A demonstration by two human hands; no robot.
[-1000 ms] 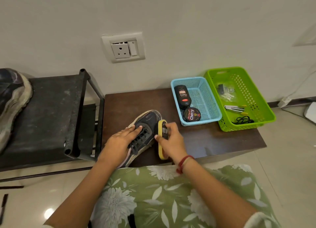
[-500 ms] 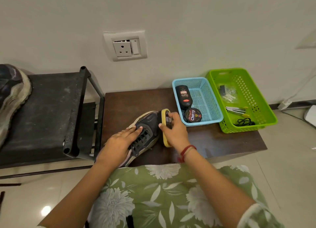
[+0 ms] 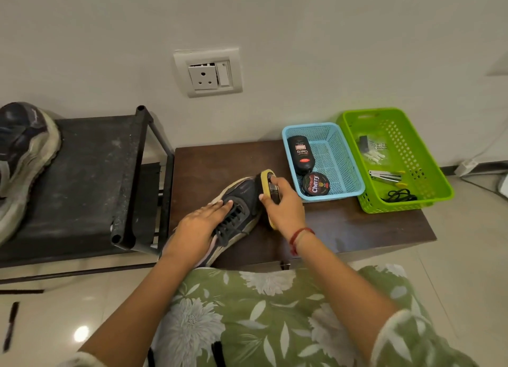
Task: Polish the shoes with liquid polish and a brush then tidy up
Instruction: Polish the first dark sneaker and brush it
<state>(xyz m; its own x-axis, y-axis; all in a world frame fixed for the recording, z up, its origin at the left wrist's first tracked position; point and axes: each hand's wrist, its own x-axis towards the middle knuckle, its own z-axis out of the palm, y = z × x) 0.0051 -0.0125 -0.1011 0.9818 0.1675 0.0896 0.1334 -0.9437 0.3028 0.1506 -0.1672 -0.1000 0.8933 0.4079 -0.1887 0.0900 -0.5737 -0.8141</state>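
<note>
A dark sneaker [image 3: 243, 194] with a pale sole lies on the brown table [image 3: 357, 229], toe pointing away. My left hand [image 3: 200, 226] rests flat on its laces with straight fingers. My right hand [image 3: 283, 207] grips a yellow-backed shoe brush [image 3: 266, 179] against the shoe's right side near the toe. A black liquid polish bottle [image 3: 301, 153] and a round polish tin [image 3: 315, 184] lie in the blue basket [image 3: 343, 157]. The second sneaker [image 3: 24, 157] sits on the black rack at far left.
A green basket [image 3: 412, 146] with small tools and a black cord stands right of the blue one. The black metal shoe rack [image 3: 96, 174] adjoins the table's left side. A wall socket [image 3: 207, 74] is above. My green floral lap lies below the table edge.
My right hand has slid the brush forward along the shoe's right side, from beside the laces to near the toe. My left hand has stayed on the laces.
</note>
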